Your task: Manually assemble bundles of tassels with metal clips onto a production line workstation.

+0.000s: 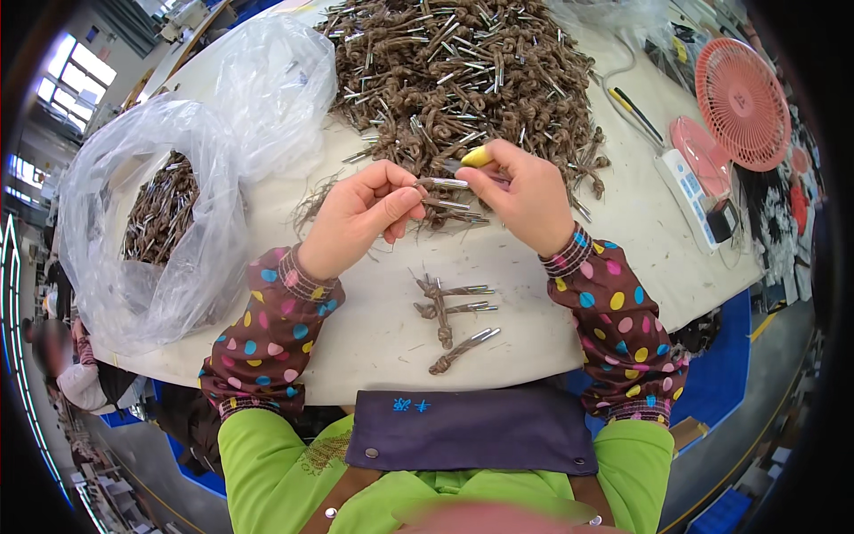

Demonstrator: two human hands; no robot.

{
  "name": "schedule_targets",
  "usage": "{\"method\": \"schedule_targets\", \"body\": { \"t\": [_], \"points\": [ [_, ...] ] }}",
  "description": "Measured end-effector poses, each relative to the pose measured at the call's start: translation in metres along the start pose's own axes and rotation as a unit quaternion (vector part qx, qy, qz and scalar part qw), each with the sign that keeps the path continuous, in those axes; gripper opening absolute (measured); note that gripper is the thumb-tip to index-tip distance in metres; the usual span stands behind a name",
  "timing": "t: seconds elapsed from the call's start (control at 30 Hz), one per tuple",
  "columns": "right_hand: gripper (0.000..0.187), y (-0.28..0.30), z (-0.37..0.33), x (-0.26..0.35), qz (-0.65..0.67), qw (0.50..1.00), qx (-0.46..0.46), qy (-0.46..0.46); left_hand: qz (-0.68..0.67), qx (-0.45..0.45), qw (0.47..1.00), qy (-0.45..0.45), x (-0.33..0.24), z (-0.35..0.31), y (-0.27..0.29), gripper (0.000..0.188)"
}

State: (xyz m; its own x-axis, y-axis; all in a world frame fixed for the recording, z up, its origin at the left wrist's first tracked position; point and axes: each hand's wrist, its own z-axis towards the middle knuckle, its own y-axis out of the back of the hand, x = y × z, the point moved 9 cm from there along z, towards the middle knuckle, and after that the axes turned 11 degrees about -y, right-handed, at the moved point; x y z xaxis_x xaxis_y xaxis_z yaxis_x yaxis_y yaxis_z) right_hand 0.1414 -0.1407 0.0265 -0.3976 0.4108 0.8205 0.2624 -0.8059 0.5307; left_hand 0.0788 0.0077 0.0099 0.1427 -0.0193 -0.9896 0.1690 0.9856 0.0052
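Observation:
My left hand (369, 214) pinches a brown knotted cord (430, 182) with silver metal tips between thumb and fingers. Its tips point right, toward my right hand (525, 191). The fingers of that hand are closed around a small yellow thing (477, 157) with a dark pointed end; its kind is partly hidden. Just beneath my fingers, more silver-tipped cord ends (447, 205) show. Closer to me, several knotted cords (441, 311) lie loosely together on the table, with one tilted cord (464, 351) apart from them.
A big heap of the same cords (463, 71) fills the far middle of the pale table (356, 347). On the left, a clear plastic bag (209, 258) holds more cords (164, 209). At the right are a pink fan (743, 104), a white power strip (687, 200) and a yellow-black tool (636, 114).

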Motion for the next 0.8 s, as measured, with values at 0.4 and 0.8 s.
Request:
{"method": "schedule_targets", "body": {
  "t": [0.4, 0.8],
  "points": [
    [0.023, -0.024, -0.008, -0.016, 0.233, 0.948, 0.169, -0.134, 0.325, -0.032, 0.934, -0.144, -0.021, 0.000, -0.011, 0.038],
    [0.023, -0.010, -0.009, -0.026, 0.162, 0.980, 0.056, -0.099, 0.609, -0.051, 0.718, -0.334, -0.058, -0.009, -0.023, 0.028]
  ]
}}
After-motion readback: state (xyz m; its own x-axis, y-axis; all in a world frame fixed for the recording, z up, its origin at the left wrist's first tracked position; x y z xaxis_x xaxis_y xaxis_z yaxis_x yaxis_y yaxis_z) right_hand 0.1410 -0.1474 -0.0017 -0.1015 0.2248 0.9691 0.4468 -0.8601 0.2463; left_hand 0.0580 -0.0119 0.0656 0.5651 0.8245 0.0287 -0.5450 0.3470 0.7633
